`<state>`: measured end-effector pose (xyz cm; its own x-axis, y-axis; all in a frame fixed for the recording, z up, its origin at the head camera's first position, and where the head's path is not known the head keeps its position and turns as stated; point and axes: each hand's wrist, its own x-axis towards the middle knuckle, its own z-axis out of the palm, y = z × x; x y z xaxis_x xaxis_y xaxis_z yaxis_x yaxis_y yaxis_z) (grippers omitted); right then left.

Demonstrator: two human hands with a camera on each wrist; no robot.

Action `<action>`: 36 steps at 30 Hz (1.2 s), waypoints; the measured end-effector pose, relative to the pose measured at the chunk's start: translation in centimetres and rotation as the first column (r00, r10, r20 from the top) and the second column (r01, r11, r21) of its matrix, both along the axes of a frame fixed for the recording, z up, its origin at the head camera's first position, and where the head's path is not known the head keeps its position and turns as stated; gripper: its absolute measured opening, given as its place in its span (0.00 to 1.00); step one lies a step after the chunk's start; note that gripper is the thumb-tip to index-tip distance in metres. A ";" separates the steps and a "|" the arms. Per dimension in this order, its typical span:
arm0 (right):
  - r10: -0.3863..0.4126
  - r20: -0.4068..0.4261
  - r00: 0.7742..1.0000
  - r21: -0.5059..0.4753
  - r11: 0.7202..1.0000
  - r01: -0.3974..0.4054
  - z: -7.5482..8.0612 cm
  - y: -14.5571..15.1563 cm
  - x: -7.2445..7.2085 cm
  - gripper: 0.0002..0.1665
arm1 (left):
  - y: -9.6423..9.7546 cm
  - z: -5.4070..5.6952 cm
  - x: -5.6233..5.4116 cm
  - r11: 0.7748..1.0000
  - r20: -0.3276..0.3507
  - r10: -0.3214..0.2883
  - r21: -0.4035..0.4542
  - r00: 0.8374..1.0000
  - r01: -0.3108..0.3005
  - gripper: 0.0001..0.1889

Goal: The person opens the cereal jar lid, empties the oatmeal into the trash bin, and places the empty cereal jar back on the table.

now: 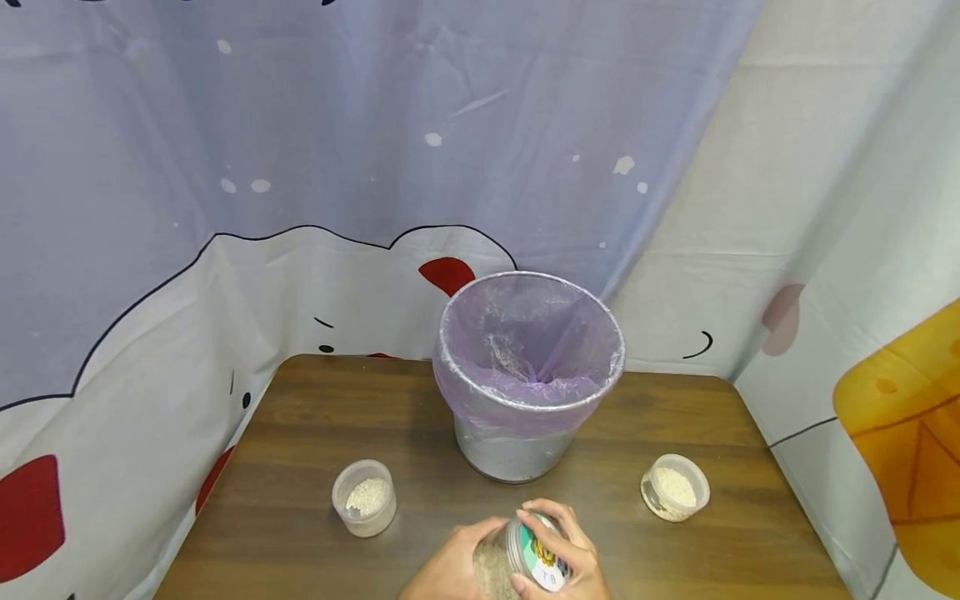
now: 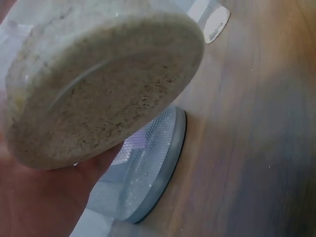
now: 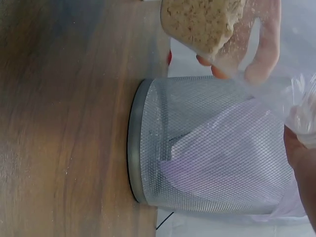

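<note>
A clear plastic jar [image 1: 492, 568] holds a beige, flaky or powdery filling and leans to the right above the table's front. My left hand [image 1: 448, 568] grips its body; in the left wrist view the jar's round base [image 2: 111, 94] faces the camera. The fingers and thumb of my right hand [image 1: 573, 557] hold the lid [image 1: 543, 552], which has a green and white label with a yellow picture. The lid sits at the jar's mouth; whether it is loose cannot be told. In the right wrist view the filling [image 3: 200, 24] lies toward the base end.
A mesh waste bin [image 1: 513, 450] lined with a purple bag [image 1: 525, 400] stands behind the hands. Small clear cups with pale grains stand to the left [image 1: 365, 498] and right [image 1: 675, 487] on the wooden table [image 1: 300, 433]. A printed curtain [image 1: 337, 150] hangs behind.
</note>
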<state>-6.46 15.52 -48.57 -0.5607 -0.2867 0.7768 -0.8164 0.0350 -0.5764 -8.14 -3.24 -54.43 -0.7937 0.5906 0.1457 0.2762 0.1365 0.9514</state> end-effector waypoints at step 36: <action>-0.526 0.543 0.654 0.441 0.842 0.311 -1.0 0.3 1.2 0.31 | 1.5 -1.5 0.2 0.826 -0.804 0.185 -0.185 0.566 -0.533 0.51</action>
